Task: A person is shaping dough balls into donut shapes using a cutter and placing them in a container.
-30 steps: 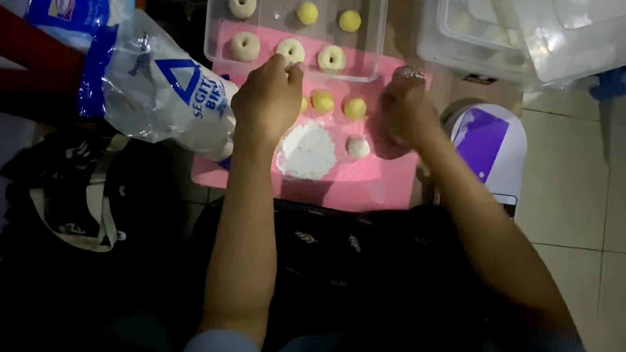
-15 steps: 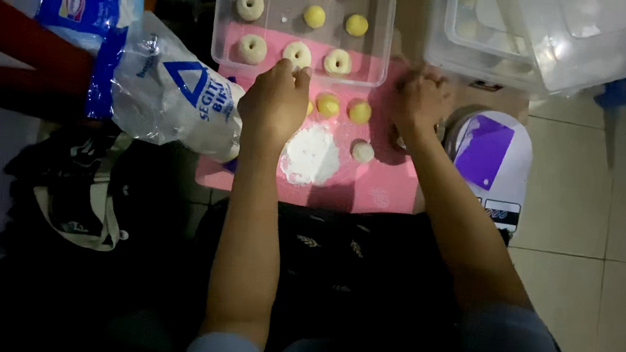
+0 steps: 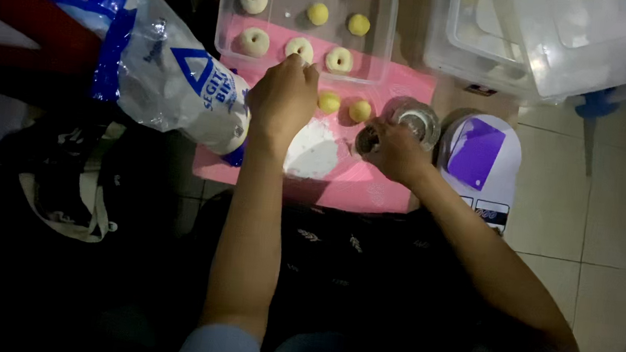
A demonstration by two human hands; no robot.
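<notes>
The left hand (image 3: 283, 98) pinches a dough ring (image 3: 299, 49) at the clear tray (image 3: 231, 10), already partly filled. The right hand (image 3: 394, 151) grips a small round cutter (image 3: 367, 139); two yellow dough balls (image 3: 344, 107) wait on the pink mat (image 3: 372, 192).

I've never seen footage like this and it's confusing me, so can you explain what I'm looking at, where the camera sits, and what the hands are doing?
The camera sits on a person's head, looking down at their own two bare arms. No machine is involved. A pink mat carries a patch of white flour and yellow dough balls. The left hand reaches to a ring-shaped dough piece in a clear tray. The right hand grips a small round object, too dim to identify. A flour bag lies left; a kitchen scale sits right.
</notes>
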